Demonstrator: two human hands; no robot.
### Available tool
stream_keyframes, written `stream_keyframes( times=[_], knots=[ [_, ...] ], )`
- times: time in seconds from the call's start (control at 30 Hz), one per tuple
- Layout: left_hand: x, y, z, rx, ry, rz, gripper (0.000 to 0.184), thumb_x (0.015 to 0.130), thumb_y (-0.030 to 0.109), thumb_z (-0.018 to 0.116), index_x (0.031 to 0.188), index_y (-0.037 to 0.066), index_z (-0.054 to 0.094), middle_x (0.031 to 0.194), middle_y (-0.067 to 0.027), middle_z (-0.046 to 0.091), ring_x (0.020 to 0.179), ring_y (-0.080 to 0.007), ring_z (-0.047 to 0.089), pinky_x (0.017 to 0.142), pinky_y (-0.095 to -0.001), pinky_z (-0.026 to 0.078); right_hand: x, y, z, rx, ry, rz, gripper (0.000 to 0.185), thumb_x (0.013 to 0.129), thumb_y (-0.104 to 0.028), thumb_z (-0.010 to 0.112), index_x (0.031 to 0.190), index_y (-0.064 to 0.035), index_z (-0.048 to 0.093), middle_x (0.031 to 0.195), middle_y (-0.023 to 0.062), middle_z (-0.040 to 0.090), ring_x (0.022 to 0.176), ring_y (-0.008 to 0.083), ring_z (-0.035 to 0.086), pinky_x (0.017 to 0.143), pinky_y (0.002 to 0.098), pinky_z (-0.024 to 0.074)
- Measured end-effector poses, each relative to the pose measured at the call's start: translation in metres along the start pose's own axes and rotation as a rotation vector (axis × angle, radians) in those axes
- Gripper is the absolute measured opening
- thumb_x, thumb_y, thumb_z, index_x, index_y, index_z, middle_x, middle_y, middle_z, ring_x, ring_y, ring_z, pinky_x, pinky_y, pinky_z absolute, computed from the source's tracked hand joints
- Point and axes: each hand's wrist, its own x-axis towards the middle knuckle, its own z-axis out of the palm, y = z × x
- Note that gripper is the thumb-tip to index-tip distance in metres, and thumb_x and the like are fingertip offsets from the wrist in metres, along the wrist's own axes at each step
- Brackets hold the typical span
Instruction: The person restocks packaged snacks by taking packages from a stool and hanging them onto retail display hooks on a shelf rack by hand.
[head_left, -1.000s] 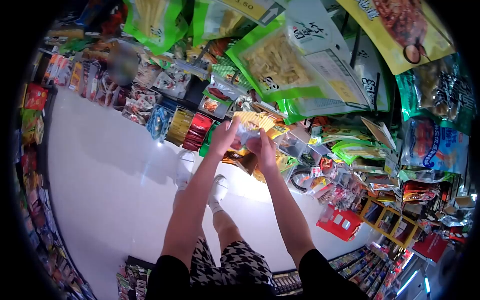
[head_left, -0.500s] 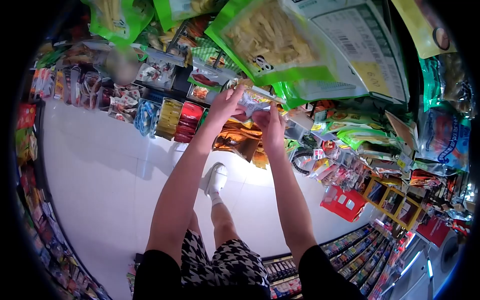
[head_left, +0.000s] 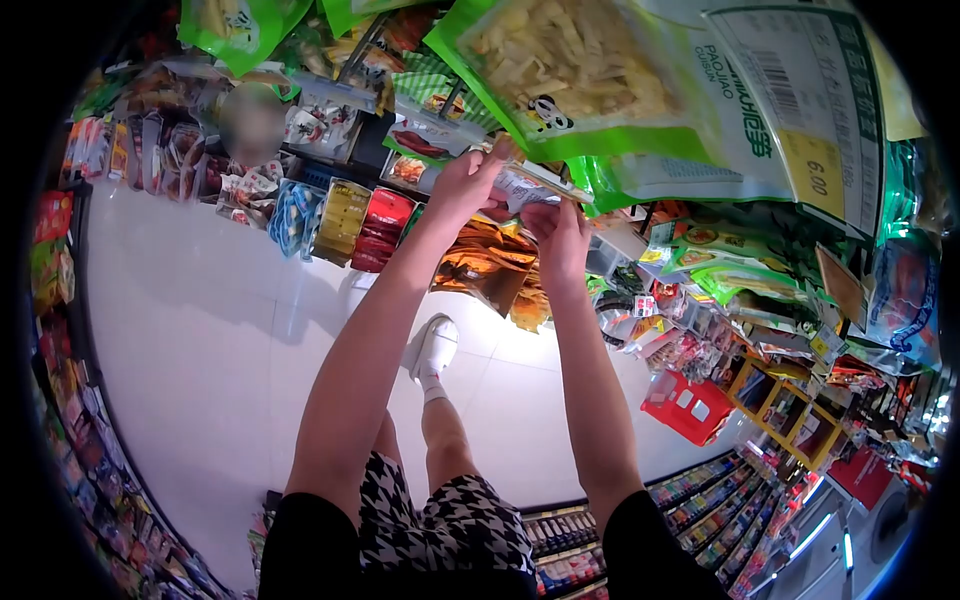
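My left hand and my right hand are raised at the shelf front, fingers closed on a small pale, printed snack packet. The left hand grips its left side, with fingertips near the top edge. From the lower right, my right hand pinches it. Part of the packet is covered by my fingers, and its print is too small to read. Just above hangs a large green-edged bag of pale food strips. Orange packets stand below and between my wrists.
A price card marked 6.00 hangs at upper right. Red packets and yellow packets line the lower shelf. A red basket sits on the white tiled floor. More stocked shelves run behind me.
The view has shifted slightly, and the hanging green-edged bag and price card appear farther right. Both hands keep hold of the packet, appearing a little farther right.
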Motion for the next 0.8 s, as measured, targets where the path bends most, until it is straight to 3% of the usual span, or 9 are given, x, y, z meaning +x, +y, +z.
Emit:
stream_keyframes(
  times=[0.23,0.33,0.43,0.53,0.8],
  knots=[
    [0.009,-0.008,-0.007,0.058,-0.028,0.055,0.074,0.082,0.065,0.047,0.105,-0.005,0.054,0.086,-0.0125,0.062,0.079,-0.0197,0.064,0.071,-0.0304,0.051,0.002,0.000,0.003,-0.022,0.006,-0.011,0.027,0.093,-0.022,0.044,0.089,0.0025,0.054,0.081,0.0140,0.064,0.074,0.0189,0.060,0.072,0.0295,0.0488],
    [0.008,-0.007,-0.001,-0.048,0.056,0.101,0.057,0.083,0.054,0.056,0.076,-0.003,0.055,0.068,-0.0076,0.059,0.060,-0.0136,0.061,0.051,-0.0246,0.048,0.000,-0.001,0.002,-0.019,-0.001,-0.016,0.027,0.093,-0.022,0.044,0.089,0.0031,0.054,0.081,0.0143,0.064,0.074,0.0190,0.060,0.073,0.0301,0.0492],
    [0.011,-0.010,-0.003,-0.024,0.067,0.114,0.052,0.086,0.049,0.055,0.078,-0.003,0.056,0.070,-0.0075,0.060,0.060,-0.0128,0.060,0.051,-0.0241,0.048,0.001,0.003,0.000,-0.007,0.009,-0.014,0.028,0.093,-0.022,0.044,0.088,0.0035,0.054,0.081,0.0142,0.064,0.073,0.0188,0.060,0.073,0.0302,0.0494],
    [0.009,-0.010,-0.009,0.041,-0.034,0.073,0.078,0.081,0.066,0.048,0.109,-0.007,0.052,0.089,-0.0139,0.061,0.077,-0.0195,0.064,0.069,-0.0290,0.051,0.003,0.005,-0.002,-0.023,-0.004,-0.028,0.028,0.093,-0.022,0.045,0.088,0.0037,0.055,0.080,0.0138,0.064,0.072,0.0185,0.060,0.073,0.0298,0.0494],
    [0.027,-0.011,-0.004,0.163,0.042,0.091,0.068,0.084,0.058,0.049,0.103,-0.006,0.054,0.081,-0.0131,0.061,0.073,-0.0193,0.065,0.065,-0.0271,0.051,0.011,-0.001,0.006,-0.063,0.025,-0.089,0.024,0.095,-0.024,0.044,0.100,-0.0021,0.050,0.082,0.0115,0.062,0.074,0.0190,0.061,0.069,0.0313,0.0512]
  ],
)
